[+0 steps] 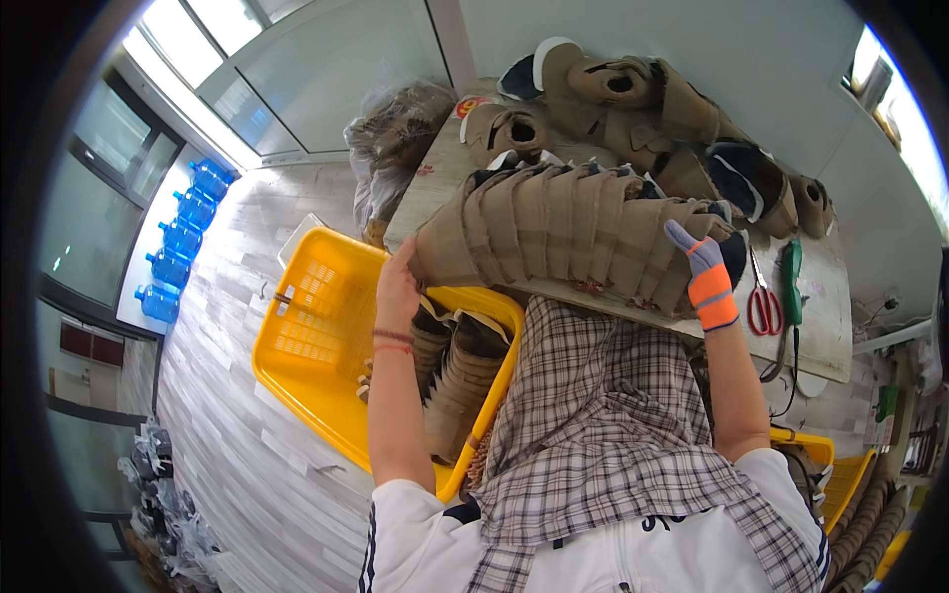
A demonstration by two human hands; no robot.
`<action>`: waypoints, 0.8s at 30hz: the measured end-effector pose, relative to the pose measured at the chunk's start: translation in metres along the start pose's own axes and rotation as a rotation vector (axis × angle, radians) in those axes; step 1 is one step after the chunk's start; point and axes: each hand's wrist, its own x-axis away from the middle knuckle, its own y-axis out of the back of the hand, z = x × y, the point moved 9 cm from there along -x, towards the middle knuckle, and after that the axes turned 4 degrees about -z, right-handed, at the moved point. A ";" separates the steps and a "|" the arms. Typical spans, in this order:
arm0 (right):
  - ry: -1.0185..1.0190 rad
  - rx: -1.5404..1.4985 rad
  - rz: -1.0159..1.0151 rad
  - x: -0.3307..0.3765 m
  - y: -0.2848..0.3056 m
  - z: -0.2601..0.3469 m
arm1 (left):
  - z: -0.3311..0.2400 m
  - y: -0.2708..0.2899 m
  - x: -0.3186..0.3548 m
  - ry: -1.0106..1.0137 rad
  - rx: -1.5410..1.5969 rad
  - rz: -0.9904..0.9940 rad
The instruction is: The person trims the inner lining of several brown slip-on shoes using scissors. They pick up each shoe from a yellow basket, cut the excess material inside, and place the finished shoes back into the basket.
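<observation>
A long row of tan boot uppers (pixel 573 227), stacked side by side, lies along the near edge of the table (pixel 820 336). My bare left hand (pixel 397 282) presses flat against the row's left end. My right hand (pixel 704 265), in a grey and orange glove, presses against the row's right end. The row is squeezed between both hands. More tan boot uppers (pixel 465 371) stand in a yellow plastic basket (pixel 316 326) on the floor beneath my left arm.
Loose tan boots (pixel 633 109) are piled at the back of the table. Red-handled scissors (pixel 763 296) and a green tool (pixel 791 272) lie at its right. A clear bag of material (pixel 395 128) stands at the left end. Blue water bottles (pixel 183 237) line the window. Another yellow basket (pixel 830 465) sits right.
</observation>
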 end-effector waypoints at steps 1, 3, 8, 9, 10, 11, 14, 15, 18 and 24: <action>-0.039 -0.073 0.021 0.004 -0.009 0.024 | 0.002 -0.006 -0.005 0.029 -0.035 0.045; -0.139 -0.184 0.071 0.008 -0.015 0.046 | 0.000 -0.026 -0.004 0.092 -0.104 0.139; -0.299 -0.358 0.180 0.002 -0.031 0.070 | -0.010 -0.084 0.006 0.230 -0.151 0.370; -0.253 -0.277 0.161 0.000 -0.029 0.080 | -0.013 -0.085 0.007 0.256 -0.180 0.367; -0.209 -0.202 0.131 -0.002 -0.024 0.088 | -0.014 -0.084 0.009 0.286 -0.218 0.372; -0.244 -0.322 0.241 -0.003 -0.032 0.095 | -0.021 -0.075 0.017 0.269 -0.176 0.351; -0.087 -0.374 0.399 0.001 -0.045 0.146 | -0.038 -0.038 0.057 0.181 -0.048 0.311; -0.095 -0.385 0.468 0.003 -0.057 0.156 | -0.050 -0.012 0.080 0.135 -0.006 0.298; 0.068 -0.318 0.611 0.019 -0.094 0.216 | -0.069 0.037 0.129 -0.080 0.035 0.234; 0.436 -0.260 0.935 0.043 -0.258 0.233 | -0.048 0.186 0.225 -0.243 0.076 -0.153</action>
